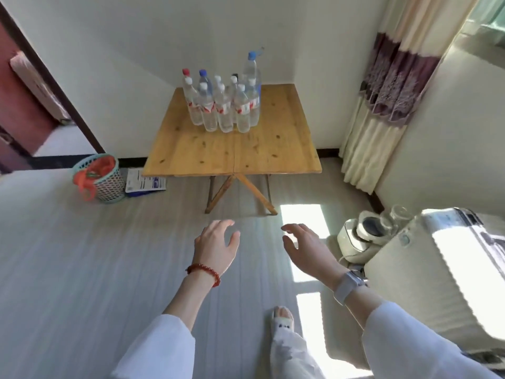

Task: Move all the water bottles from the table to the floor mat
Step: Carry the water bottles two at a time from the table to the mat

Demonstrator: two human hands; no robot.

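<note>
Both my hands are out in front of me over the floor, holding nothing: my left hand (217, 246) has its fingers loosely spread and a red bead bracelet (203, 271) at the wrist, and my right hand (304, 248) is just as relaxed, fingers slightly bent, with a pale watch (348, 285) on its wrist.

Clear water bottles (222, 105) stand upright in a tight cluster at the far middle of the table (232, 151), close to its back edge. Most have white caps; one cap is red, two are blue, and the tall blue-capped one stands at the right of the cluster. They look filled, with red and white labels. Left of the table, on the floor, a mesh basket (99, 179) holds something orange, and a flat printed packet (146, 183) lies just beside it.

My table is a wooden folding one with crossed legs, set against a white wall. A grey striped floor mat (82, 255) spreads under my hands, with sun patches on its right. A curtain (393, 105) hangs in the right corner, an open doorway (41, 110) is at left, and a white appliance (360, 236) sits on the floor at right.

All the bottles are well apart from both hands, beyond the table's near edge.
</note>
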